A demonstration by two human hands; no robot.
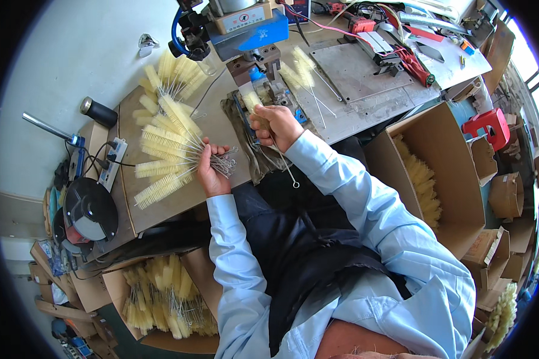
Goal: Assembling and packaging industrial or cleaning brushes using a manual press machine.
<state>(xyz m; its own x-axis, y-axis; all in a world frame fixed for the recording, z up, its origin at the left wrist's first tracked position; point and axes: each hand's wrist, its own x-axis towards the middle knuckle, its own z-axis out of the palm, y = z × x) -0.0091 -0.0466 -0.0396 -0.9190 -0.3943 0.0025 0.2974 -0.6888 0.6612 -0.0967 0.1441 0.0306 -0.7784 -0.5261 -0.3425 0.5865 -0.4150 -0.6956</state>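
Pale blue sleeves and a dark apron fill the near view, with a cardboard box of yellow brushes [161,299] just below the worktop [161,206] edge on the person's left. Left hand [209,170] has its grip closed around the wire stems of a fanned bunch of yellow bottle brushes [161,149], bristle heads spreading over the worktop. Right hand [275,127] is clenched on a single brush [253,102], its looped wire tail [290,176] hanging below the fist and its bristle tip pointing at the blue-topped press [254,42] beyond. Fingers sit close to the press head, so a pinch looks the main risk. The fanned bunch could slip loose and tangle. Farther off, loose brushes [302,72] lie on a metal plate [353,72].
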